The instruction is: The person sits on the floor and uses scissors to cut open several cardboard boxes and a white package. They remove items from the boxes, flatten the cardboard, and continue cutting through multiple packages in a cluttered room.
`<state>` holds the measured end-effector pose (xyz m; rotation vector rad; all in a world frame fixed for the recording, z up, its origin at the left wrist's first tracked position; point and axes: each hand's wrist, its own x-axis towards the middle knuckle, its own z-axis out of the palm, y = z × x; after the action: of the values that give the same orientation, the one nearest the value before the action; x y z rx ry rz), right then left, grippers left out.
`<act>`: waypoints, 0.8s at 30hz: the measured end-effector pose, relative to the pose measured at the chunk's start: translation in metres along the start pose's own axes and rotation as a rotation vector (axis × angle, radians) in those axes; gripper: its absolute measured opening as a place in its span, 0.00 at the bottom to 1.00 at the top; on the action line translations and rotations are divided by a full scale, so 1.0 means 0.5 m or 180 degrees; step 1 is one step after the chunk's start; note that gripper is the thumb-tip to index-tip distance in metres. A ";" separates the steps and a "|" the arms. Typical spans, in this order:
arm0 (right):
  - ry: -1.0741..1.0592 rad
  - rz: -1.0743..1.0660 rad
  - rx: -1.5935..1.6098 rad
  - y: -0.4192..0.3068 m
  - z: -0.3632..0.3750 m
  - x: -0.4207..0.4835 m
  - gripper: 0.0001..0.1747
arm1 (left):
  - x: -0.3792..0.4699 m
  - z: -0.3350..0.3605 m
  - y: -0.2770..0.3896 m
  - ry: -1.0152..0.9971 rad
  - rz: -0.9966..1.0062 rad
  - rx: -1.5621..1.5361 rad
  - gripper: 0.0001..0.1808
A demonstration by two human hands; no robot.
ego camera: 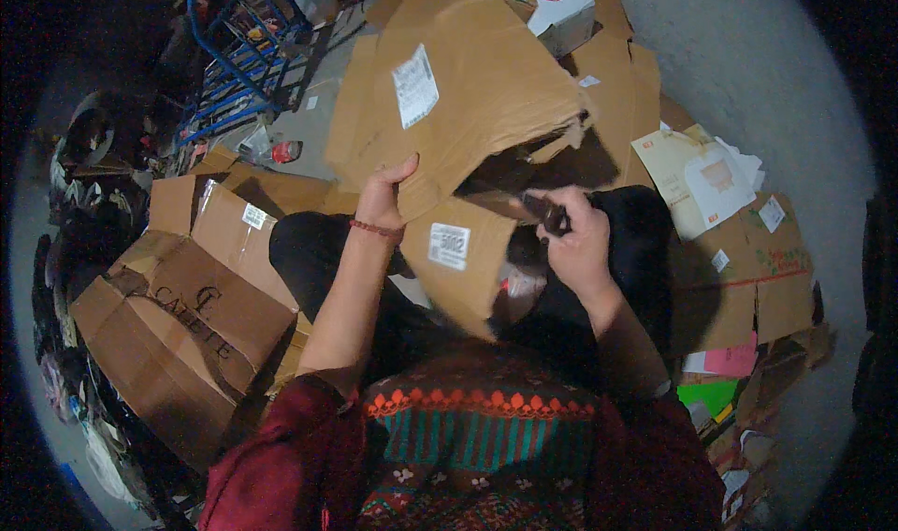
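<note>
A torn brown cardboard box [484, 75] is held up before me, with a white label [417, 87] on its large panel. My left hand [387, 193] grips its near left edge, thumb on top. Below hangs a cardboard flap [459, 278] bearing a printed label [450, 246]. My right hand [577, 233] is closed around a dark-handled tool [551, 215] at the torn opening. The tool points left toward the flap's edge; blur and shadow hide its exact kind. Ragged cardboard [561, 141] curls along the opening above my right hand.
Left of my knees lies a large printed carton [189, 313]. Behind it stands a blue metal hand cart [231, 75]. A white box [540, 1] rests on cardboard at the back. On the right are flattened cartons [744, 271] and a printed paper sheet [694, 176].
</note>
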<state>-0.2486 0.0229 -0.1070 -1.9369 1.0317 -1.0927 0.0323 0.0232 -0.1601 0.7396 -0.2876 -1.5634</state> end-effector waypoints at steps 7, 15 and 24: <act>0.0624 0.0606 0.0601 0.022 -0.024 0.014 0.14 | -0.007 0.067 0.003 0.0353 0.0916 0.0527 0.26; 0.0835 0.1640 0.1011 -0.042 -0.055 -0.019 0.09 | 0.008 0.096 -0.005 0.0747 0.1507 0.0625 0.23; -0.2486 0.2160 0.3545 -0.065 -0.044 -0.056 0.62 | -0.002 0.117 0.002 0.0774 0.1870 0.0913 0.23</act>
<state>-0.2675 0.0582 -0.0808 -0.8201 0.3827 -0.2839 -0.0022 0.0096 -0.1149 0.9551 -0.5033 -0.8762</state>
